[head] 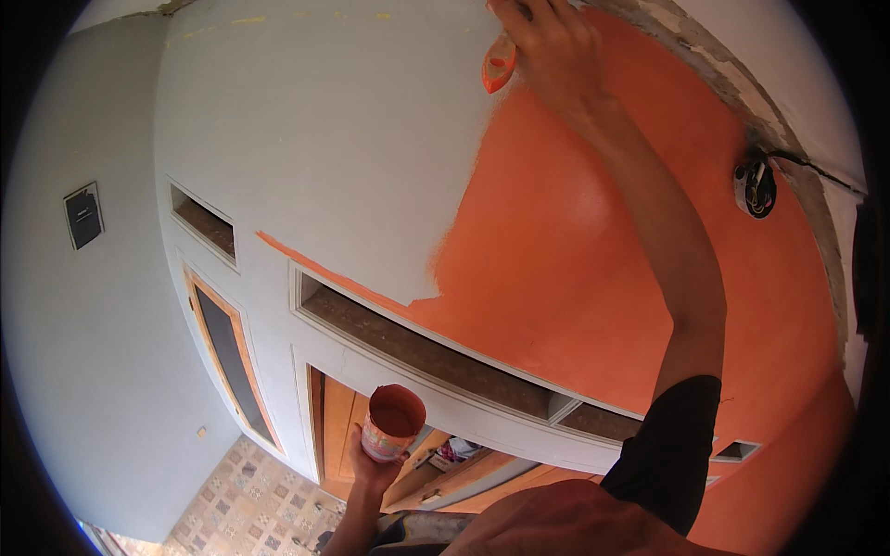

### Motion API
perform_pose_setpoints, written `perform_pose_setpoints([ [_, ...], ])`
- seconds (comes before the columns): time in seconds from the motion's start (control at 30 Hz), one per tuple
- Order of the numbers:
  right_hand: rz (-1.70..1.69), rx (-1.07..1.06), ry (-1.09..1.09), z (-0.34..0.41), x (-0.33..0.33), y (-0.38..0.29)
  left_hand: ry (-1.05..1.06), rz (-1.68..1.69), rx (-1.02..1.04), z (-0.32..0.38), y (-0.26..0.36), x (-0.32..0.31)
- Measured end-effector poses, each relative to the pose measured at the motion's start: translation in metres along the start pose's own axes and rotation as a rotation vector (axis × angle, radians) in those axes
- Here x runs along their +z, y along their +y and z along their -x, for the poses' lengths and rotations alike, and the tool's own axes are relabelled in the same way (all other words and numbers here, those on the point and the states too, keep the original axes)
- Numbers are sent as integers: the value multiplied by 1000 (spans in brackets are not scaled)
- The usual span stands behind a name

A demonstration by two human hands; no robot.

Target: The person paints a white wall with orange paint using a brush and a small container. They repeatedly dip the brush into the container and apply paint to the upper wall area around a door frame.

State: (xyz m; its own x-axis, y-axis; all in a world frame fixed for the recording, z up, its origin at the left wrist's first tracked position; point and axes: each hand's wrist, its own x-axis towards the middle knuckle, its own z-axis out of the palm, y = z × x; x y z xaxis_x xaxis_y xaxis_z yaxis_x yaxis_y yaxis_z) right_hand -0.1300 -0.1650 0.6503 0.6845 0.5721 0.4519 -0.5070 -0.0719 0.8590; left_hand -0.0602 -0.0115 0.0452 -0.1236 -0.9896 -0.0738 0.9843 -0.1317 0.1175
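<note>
High on the wall, my right hand (560,55) grips a paintbrush (498,66) whose orange-smeared handle end points down. Its bristles are mostly hidden by the fingers and the picture's top edge, so I cannot tell whether they touch the wall. Beside it, orange paint (542,229) covers the right of the wall and meets the unpainted grey part (327,139) along a ragged edge. Lower down, my left hand (379,469) holds a paint-stained cup (395,425) from below, its open mouth facing up. The inside is coated reddish orange; how full it is, I cannot tell.
A long vent opening (431,347) runs below the orange area, above a doorway with a wooden door (341,424). An electrical box with loose wires (756,187) sits at right. A wood-framed window (229,354) and a small frame (83,215) are left, patterned tiles (236,493) below.
</note>
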Motion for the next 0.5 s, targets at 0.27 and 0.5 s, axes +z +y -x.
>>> perform_pose_setpoints([
  [0.27,-608,604,48,-39,33,-20,0,38,-19,-8,-1,-3],
  [0.5,-984,974,285,-66,109,-62,5,103,38,-2,1,-14],
])
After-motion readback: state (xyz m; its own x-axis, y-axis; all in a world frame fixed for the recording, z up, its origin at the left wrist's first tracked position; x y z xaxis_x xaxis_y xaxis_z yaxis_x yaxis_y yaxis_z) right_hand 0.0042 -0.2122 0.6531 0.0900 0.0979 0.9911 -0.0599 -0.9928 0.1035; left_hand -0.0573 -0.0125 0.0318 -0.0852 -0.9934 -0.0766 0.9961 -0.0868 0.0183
